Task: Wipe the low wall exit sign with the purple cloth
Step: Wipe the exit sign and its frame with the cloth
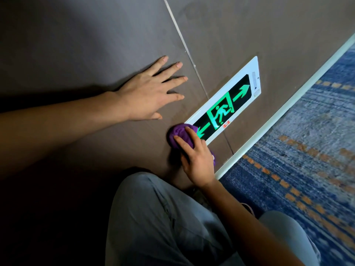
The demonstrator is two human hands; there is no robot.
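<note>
1. Wiping is under way: our right hand (pixel 196 160) presses the bunched purple cloth (pixel 179 135) against the wall, right at the near end of the exit sign (pixel 226 108).
2. Grip state: right-hand fingers curl over the cloth and pin it to the surface, so it's closed on the cloth. Left hand (pixel 151 93) lies flat and open on the wall panel (pixel 76 54), fingers spread, holding nothing; we read it as a brace.
3. Sign location: low on the wall, just above the pale skirting strip (pixel 284 116), lit green with a running-man pictogram and an arrow at each end.
4. Progress, our estimate: the cloth covers only the near corner and part of the near arrow. The pictogram, the far arrow and the white frame all lie uncovered. We can't tell from the surface what's already clean.
5. Remaining: sweep along the black face to the far end, then around the frame edges.
6. Surroundings: a vertical panel seam (pixel 184 45) runs down behind the sign; blue and orange patterned carpet (pixel 307 160) below; our knees in grey trousers (pixel 163 217) close under the working hand.
7. Obstructions: none on the sign itself. The left hand sits well clear of the sweep path.
</note>
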